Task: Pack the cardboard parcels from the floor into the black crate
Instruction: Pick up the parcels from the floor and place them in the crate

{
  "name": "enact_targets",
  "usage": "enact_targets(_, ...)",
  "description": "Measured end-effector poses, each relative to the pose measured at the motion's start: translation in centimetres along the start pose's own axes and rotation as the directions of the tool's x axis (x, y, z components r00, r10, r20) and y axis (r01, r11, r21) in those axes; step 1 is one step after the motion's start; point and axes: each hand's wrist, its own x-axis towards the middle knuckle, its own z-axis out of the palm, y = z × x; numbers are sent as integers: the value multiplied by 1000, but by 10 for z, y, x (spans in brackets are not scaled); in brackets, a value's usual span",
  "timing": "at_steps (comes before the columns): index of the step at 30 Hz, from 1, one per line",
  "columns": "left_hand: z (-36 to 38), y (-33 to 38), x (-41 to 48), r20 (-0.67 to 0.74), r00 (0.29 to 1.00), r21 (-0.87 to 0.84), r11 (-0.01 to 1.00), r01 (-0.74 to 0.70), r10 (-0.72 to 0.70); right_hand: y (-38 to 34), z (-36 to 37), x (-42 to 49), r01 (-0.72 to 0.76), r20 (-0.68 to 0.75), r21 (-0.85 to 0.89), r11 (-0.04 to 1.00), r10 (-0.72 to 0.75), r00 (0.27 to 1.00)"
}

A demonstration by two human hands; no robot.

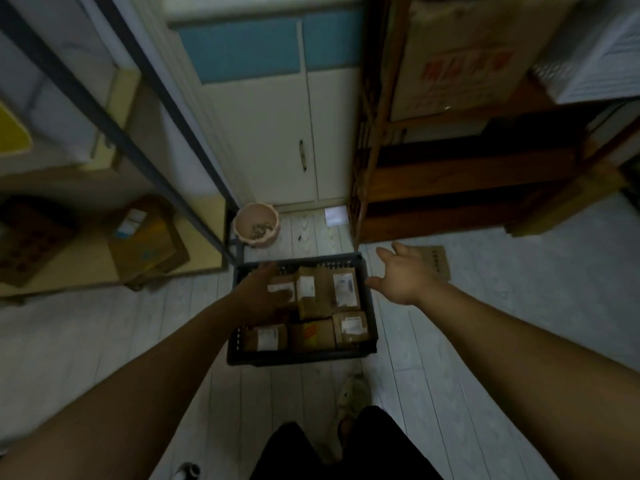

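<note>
From my head view, the black crate (298, 356) sits on the pale plank floor (104, 334) straight ahead of me, between a metal rack (114, 129) on my left and a dark wooden shelf unit (467, 188) on my right. Inside it the cardboard parcels (346, 289) lie packed side by side, most showing a white label, in a far row and a near row. My left hand (263, 289) reaches over the far left part of the crate with the fingers stretched out flat toward the far rim and the thumb across a small labelled parcel (281, 285); I cannot tell whether it rests on the cardboard or hangs just above it, and it grips nothing. My right hand (405, 275) is outside the crate, just past its right wall, fingers spread wide and empty. Beyond it a flat cardboard parcel (437, 263) lies on the floor near the foot of the wooden shelves, partly hidden by my fingers. Past the crate stand a pink bowl (256, 227) with pellets in it and a sheet of white paper (336, 216), both before a white cupboard (277, 140) with blue panels. A large carton (460, 57) with red print sits on the wooden shelves.
</note>
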Motion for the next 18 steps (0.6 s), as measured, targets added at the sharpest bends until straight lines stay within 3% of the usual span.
enact_targets(9,14,59,-66,-56,994,144,986,-85,94,36,-38,-118,-117,-99,-19,993,115,988)
enact_targets(18,79,158,-64,-69,981,215,963,-162,180,140,-74,-162,-174,-169,68,982,183,968)
